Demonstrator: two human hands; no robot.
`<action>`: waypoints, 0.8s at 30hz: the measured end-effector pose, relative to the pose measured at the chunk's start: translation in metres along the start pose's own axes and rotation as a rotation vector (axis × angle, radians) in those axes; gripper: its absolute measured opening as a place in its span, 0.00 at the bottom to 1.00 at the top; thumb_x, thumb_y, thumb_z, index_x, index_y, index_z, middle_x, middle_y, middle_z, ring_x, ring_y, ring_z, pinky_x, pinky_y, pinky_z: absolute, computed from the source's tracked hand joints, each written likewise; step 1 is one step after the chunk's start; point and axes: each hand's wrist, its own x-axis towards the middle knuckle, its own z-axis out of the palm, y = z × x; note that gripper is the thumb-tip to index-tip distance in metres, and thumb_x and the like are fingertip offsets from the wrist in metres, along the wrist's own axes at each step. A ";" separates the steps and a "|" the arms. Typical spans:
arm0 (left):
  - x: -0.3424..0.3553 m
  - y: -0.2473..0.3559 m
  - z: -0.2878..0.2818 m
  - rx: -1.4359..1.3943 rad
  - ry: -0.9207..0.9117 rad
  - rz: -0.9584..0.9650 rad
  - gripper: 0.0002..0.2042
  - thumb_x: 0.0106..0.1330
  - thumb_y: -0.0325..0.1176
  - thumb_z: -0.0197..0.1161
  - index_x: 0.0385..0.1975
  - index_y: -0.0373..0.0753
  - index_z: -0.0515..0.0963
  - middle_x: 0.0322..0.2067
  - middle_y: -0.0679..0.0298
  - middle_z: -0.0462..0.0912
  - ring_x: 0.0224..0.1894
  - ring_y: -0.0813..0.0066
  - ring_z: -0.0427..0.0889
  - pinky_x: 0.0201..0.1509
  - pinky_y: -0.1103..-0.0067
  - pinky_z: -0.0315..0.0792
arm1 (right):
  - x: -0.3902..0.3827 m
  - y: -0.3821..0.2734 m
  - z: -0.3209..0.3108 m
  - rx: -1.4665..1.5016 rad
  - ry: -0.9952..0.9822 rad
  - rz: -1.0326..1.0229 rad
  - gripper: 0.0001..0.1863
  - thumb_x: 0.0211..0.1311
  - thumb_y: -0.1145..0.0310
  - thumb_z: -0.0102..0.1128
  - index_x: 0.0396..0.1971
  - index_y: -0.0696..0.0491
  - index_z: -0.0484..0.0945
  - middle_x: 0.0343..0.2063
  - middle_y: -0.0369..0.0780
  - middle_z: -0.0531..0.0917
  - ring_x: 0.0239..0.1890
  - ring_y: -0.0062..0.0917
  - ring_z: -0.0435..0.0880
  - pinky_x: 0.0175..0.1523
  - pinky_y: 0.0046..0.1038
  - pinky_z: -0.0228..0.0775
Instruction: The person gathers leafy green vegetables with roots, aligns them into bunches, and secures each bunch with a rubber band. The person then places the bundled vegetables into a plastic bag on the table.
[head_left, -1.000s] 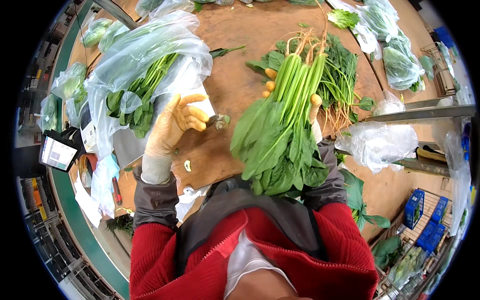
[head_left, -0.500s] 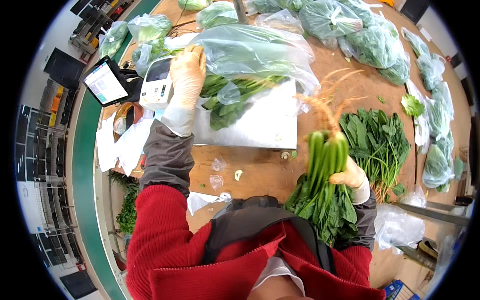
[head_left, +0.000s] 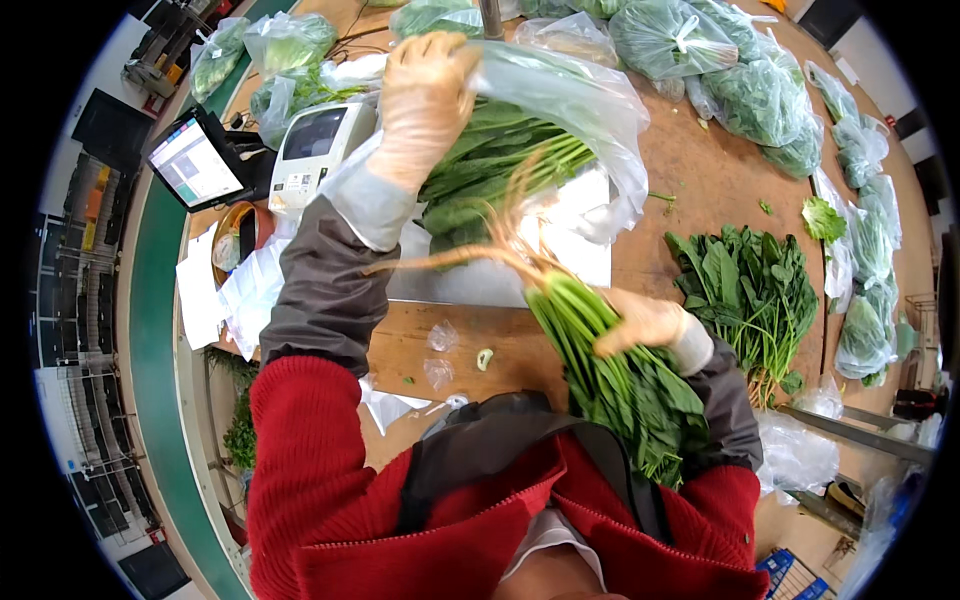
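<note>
My gloved left hand (head_left: 430, 105) is closed on the edge of a clear plastic bag (head_left: 610, 105) and holds it raised over the metal plate (head_left: 470, 286). Leafy greens (head_left: 500, 150) lie on the plate, covered in part by the bag; how far inside it they are, I cannot tell. In my gloved right hand (head_left: 640, 320) is a bunch of spinach (head_left: 640, 395). Its pale roots point up and left over the plate's front edge, and its leaves hang toward my body. To its right, a second pile of spinach (head_left: 745, 300) rests on the table.
A white label printer (head_left: 318, 150) and a tilted screen (head_left: 195, 160) stand at the left, with an orange-brown tub (head_left: 262, 222) in front. Bagged greens (head_left: 740, 95) crowd the back right; more bags (head_left: 868, 325) line the right side. White paper (head_left: 255, 295) lies left.
My left hand has moved right and lifted the bag's edge, uncovering more greens. My right hand has swung the spinach bunch left, its roots now over the plate.
</note>
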 end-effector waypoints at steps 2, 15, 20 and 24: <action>0.022 -0.003 -0.007 -0.024 0.020 0.037 0.14 0.46 0.29 0.61 0.36 0.45 0.78 0.39 0.66 0.78 0.45 0.65 0.73 0.50 0.70 0.63 | 0.028 -0.003 -0.018 0.107 0.107 -0.047 0.39 0.47 0.54 0.64 0.57 0.59 0.61 0.44 0.39 0.74 0.45 0.21 0.73 0.49 0.23 0.66; 0.008 -0.062 -0.085 0.009 0.030 -0.297 0.05 0.59 0.32 0.55 0.34 0.43 0.74 0.17 0.56 0.76 0.20 0.58 0.77 0.24 0.69 0.70 | 0.190 -0.078 -0.123 0.779 1.075 -0.799 0.19 0.53 0.59 0.56 0.39 0.59 0.73 0.33 0.41 0.79 0.32 0.29 0.79 0.38 0.29 0.74; 0.006 -0.051 -0.129 -0.269 -0.040 -0.345 0.08 0.58 0.26 0.58 0.37 0.42 0.77 0.17 0.57 0.76 0.16 0.73 0.74 0.22 0.79 0.67 | 0.219 -0.150 -0.142 0.941 1.390 -0.904 0.28 0.53 0.52 0.60 0.41 0.64 0.71 0.36 0.43 0.78 0.29 0.30 0.76 0.35 0.34 0.71; 0.018 -0.052 -0.118 -0.295 -0.161 -0.406 0.12 0.57 0.26 0.57 0.41 0.44 0.76 0.23 0.52 0.77 0.20 0.67 0.74 0.25 0.75 0.68 | 0.235 -0.140 -0.183 0.880 1.855 -0.846 0.28 0.54 0.51 0.58 0.43 0.61 0.70 0.36 0.42 0.78 0.31 0.29 0.76 0.37 0.32 0.70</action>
